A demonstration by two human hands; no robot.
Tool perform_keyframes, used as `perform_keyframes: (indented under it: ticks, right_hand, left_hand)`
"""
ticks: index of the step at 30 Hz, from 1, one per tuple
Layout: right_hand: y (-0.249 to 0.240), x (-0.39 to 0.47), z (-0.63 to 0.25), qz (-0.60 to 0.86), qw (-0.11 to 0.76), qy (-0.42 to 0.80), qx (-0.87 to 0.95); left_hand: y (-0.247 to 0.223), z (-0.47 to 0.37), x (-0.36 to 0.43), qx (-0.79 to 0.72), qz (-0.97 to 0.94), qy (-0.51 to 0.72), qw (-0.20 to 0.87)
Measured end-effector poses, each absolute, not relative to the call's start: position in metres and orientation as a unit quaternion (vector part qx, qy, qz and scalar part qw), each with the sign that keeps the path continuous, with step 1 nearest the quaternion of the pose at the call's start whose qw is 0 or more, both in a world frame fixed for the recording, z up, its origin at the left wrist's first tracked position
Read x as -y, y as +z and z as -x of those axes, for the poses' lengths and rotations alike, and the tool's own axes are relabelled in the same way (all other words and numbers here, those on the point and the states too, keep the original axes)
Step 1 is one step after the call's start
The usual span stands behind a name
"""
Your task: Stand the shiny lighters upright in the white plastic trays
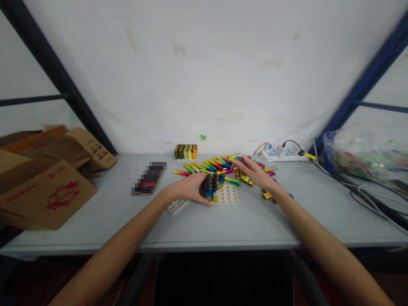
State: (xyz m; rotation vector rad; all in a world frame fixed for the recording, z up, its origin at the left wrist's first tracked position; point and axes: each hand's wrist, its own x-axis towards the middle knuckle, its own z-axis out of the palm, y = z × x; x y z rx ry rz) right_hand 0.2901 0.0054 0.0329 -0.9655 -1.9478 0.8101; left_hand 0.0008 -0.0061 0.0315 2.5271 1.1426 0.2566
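My left hand (191, 189) curves round the left side of several upright lighters (212, 187) with black tops and shiny coloured bodies, its thumb in front and fingers behind. They stand in a white tray (230, 194) of round holes, whose right part shows unfilled holes. Part of a second white tray (177, 205) shows beneath my left wrist. To the right, my right hand (253, 172) has its fingers closed over the loose pile, with a dark lighter top (240, 160) showing at the fingertips. Shiny multicoloured lighters (204, 165) lie in a fan behind both hands.
A block of upright yellow and green lighters (185, 151) stands by the wall. A phone (149, 179) lies left, near cardboard boxes (47, 187). At right are a white power strip (280, 154), cables and a clear plastic bag (357, 155). The table's edge (219, 245) is in front.
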Motion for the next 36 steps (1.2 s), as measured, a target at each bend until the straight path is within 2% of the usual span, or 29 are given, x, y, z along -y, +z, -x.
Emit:
perform_keyframes:
  ticks: [9, 15, 28, 33, 36]
  right_hand:
    - [0.02, -0.006, -0.273, 0.373, 0.435, 0.524, 0.63]
    - [0.021, -0.007, -0.271, 0.386, 0.449, 0.587, 0.551]
    - [0.02, 0.002, -0.258, 0.413, 0.454, 0.588, 0.527]
    - [0.019, 0.002, -0.257, 0.36, 0.452, 0.604, 0.549]
    - [0.017, 0.003, -0.256, 0.336, 0.465, 0.574, 0.585]
  left_hand:
    - [0.03, 0.0, 0.006, -0.396, -0.893, 0.109, 0.181]
    - [0.031, -0.001, 0.007, -0.41, -0.889, 0.098, 0.181]
    - [0.031, -0.002, 0.008, -0.423, -0.885, 0.077, 0.178]
    - [0.031, -0.001, 0.007, -0.413, -0.888, 0.083, 0.183]
    - [0.031, -0.001, 0.006, -0.404, -0.893, 0.089, 0.178]
